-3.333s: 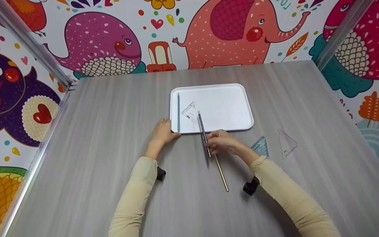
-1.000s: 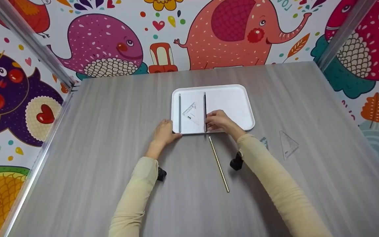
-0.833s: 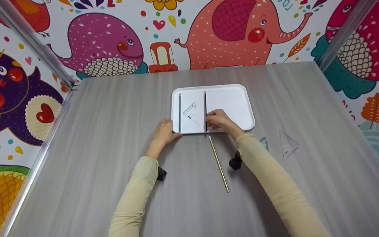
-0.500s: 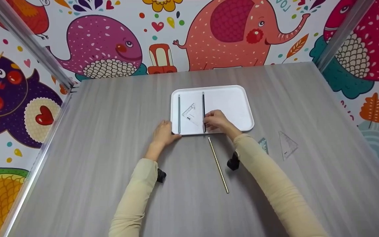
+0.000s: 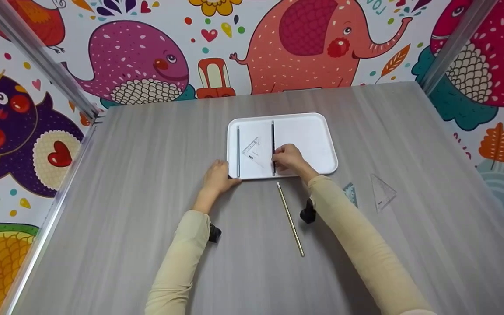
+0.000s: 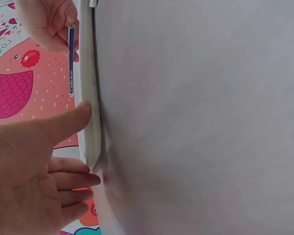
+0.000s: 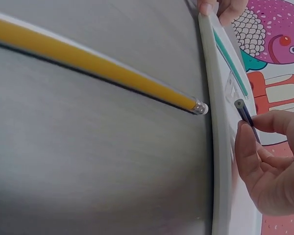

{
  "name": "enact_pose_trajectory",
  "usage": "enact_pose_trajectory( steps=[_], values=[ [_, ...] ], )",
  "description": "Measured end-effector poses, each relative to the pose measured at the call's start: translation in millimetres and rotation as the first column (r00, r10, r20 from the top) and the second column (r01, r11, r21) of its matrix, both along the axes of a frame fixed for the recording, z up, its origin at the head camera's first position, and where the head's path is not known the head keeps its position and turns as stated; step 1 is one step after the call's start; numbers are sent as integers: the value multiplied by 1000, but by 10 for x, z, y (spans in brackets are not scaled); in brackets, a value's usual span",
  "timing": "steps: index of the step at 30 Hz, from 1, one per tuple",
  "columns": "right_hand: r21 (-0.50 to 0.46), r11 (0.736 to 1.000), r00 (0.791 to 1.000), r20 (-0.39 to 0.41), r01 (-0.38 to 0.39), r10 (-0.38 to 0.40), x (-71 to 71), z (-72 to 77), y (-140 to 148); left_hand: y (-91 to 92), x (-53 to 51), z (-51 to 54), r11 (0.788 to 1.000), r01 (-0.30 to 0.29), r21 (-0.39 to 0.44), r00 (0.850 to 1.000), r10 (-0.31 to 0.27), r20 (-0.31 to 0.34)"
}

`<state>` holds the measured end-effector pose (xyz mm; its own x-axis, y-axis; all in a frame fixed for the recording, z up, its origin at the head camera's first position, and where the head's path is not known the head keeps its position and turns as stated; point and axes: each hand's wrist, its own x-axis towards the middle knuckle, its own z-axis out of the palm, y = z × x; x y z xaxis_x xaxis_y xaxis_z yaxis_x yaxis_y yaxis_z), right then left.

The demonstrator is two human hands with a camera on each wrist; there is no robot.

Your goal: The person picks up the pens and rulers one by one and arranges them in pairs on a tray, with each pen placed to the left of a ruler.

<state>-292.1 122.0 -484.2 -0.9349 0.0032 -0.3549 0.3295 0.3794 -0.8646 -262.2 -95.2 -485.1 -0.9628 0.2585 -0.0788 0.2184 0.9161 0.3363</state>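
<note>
The left hand (image 5: 217,177) rests against the front-left corner of a white tray (image 5: 309,144); in the left wrist view its thumb touches the rim and its other fingers are extended. Inside the tray, the right hand (image 5: 290,158) pinches a dark pencil (image 5: 273,135) near its front half. That pencil lies roughly front to back, and in the right wrist view its near end (image 7: 240,104) points up off the tray. To its left are a clear set square (image 5: 251,151) and a teal pencil (image 5: 238,151), which runs along the tray's left side.
A gold pencil (image 5: 290,218) lies on the table in front of the tray. Right of it are a bluish set square (image 5: 350,192), partly hidden by the right sleeve, and a clear triangle (image 5: 382,192). Patterned walls stand behind and at both sides.
The right hand has carried the dark pencil from over the tray's front edge into the tray, then shifted it slightly. The left hand has stayed at the corner.
</note>
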Motion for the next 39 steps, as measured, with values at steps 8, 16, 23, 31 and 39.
enact_pose_trajectory(
  steps=[8,16,23,31,39],
  values=[
    [77,997,1000,-14,-19,20,-7,7,-40,1,-8,4,1000,-13,9,1000,12,23],
    [133,991,1000,-4,-21,21,-1,17,-97,7,-4,17,1000,-15,11,999,15,34],
    [398,917,988,-147,15,48,45,25,-166,11,3,12,1000,-20,6,1000,20,17],
    [511,858,975,-212,55,63,72,5,-252,9,3,9,1000,-14,1,1000,14,-5],
    [539,841,973,-218,57,74,75,-14,-283,-1,13,-8,1000,-8,11,1000,8,-4]
  ],
)
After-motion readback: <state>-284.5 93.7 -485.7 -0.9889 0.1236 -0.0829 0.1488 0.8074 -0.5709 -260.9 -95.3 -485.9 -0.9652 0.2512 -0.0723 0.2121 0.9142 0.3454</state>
